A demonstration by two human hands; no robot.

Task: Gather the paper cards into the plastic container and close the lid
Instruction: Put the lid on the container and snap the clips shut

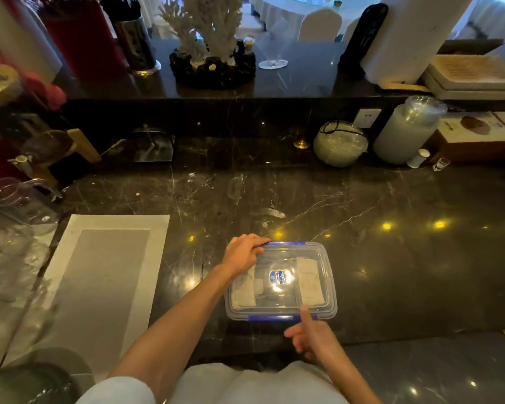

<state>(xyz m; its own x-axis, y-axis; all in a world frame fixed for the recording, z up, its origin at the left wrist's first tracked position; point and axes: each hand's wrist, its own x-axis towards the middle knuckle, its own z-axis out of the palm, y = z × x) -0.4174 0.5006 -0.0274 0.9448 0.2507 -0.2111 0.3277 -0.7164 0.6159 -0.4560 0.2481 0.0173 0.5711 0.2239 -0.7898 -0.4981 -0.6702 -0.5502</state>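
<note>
A clear plastic container [327, 275] with blue clips lies on the dark marble counter, its transparent lid [283, 258] resting on top. Pale paper cards [309, 282] show through the lid, some at the left side and some at the right. My left hand [242, 252] rests on the lid's far left corner, fingers bent over the rim beside the far blue clip. My right hand [312, 335] is at the near edge, its index finger pressing by the near blue clip [274, 318], the other fingers loosely curled.
A grey placemat [99, 275] lies to the left. Glass jugs [21, 199] stand at the far left. A round glass jar [340, 144], a tall frosted container [405, 132] and a small shot glass [440, 164] stand along the back wall.
</note>
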